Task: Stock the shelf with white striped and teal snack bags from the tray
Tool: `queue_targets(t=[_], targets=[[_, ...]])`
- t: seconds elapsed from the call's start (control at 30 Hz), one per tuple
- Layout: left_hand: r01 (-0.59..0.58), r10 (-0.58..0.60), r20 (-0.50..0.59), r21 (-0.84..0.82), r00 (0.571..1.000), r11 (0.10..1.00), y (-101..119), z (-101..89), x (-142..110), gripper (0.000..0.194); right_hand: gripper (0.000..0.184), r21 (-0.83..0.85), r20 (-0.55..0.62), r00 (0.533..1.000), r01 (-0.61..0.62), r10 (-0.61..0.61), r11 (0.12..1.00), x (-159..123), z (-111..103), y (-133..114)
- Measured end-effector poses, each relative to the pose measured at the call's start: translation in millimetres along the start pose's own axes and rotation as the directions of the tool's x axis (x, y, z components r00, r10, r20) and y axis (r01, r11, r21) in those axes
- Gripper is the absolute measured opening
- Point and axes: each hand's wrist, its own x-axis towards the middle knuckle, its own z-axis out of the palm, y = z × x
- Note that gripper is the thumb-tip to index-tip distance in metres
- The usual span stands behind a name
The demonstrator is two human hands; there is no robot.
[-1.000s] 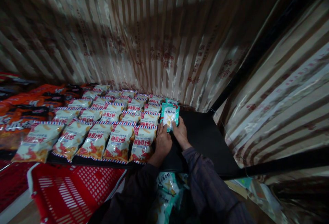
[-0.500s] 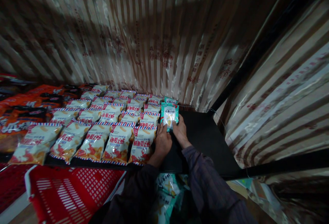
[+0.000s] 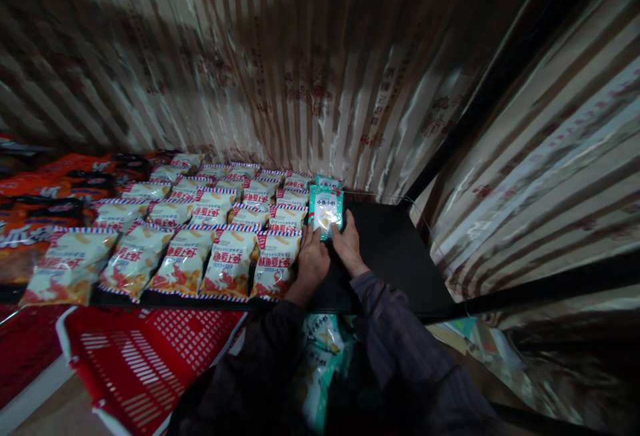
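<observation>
Both my hands rest on a black shelf [image 3: 395,256] and grip the lower corners of a small teal snack packet [image 3: 325,209]. My left hand [image 3: 313,263] pinches its bottom left corner, beside a white packet with red lettering [image 3: 276,264]. My right hand [image 3: 346,245] pinches the bottom right corner. The teal packet stands tilted up against another teal packet [image 3: 329,182] behind it. Both sleeves are dark.
Rows of white snack packets [image 3: 190,229] fill the shelf's left part, with orange packets [image 3: 45,203] further left. Striped brown cardboard walls close the back and right. A red plastic basket [image 3: 140,363] sits below left. More teal packets [image 3: 320,356] lie under my arms.
The view has tipped slightly, so everything sits a little higher in the picture. My hands and the teal packet have kept their grip and place on the shelf.
</observation>
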Motion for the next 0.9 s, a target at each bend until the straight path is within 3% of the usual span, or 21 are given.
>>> queue_targets(t=[0.23,0.4,0.53,0.63,0.77,0.83,0.9], targets=[[-0.078,0.077,0.084,0.006,0.993,0.997,29.6,-15.9,-14.3,0.046,0.059,-0.045,0.022,0.994,0.111,-0.110,0.993,-29.2,-29.8,-10.2],[-0.092,0.104,0.198,-0.070,0.975,0.993,47.2,-27.1,-39.5,0.044,0.047,0.000,0.074,0.989,0.130,-0.130,0.991,-69.4,-50.6,-14.5],[-0.172,0.187,0.280,-0.079,0.941,0.982,55.4,-41.4,-69.9,0.042,0.047,0.043,0.105,0.981,0.159,-0.163,0.986,-112.1,-68.4,-16.0],[-0.229,0.246,0.349,-0.089,0.904,0.969,57.0,-53.2,-100.8,0.040,0.048,0.043,0.109,0.974,0.195,-0.198,0.980,-151.2,-82.8,-11.6],[-0.269,0.278,0.511,-0.094,0.813,0.959,44.6,-61.9,-146.5,0.035,0.054,0.058,0.200,0.951,0.229,-0.236,0.972,-202.0,-90.9,8.5],[-0.291,0.288,0.581,-0.090,0.762,0.952,32.2,-60.7,-164.7,0.034,0.054,0.018,0.259,0.946,0.197,-0.194,0.980,-220.6,-87.3,23.0],[-0.310,0.288,0.603,-0.071,0.744,0.948,18.2,-56.3,-176.5,0.034,0.055,-0.042,0.311,0.942,0.151,-0.131,0.988,-233.0,-80.2,37.1]])
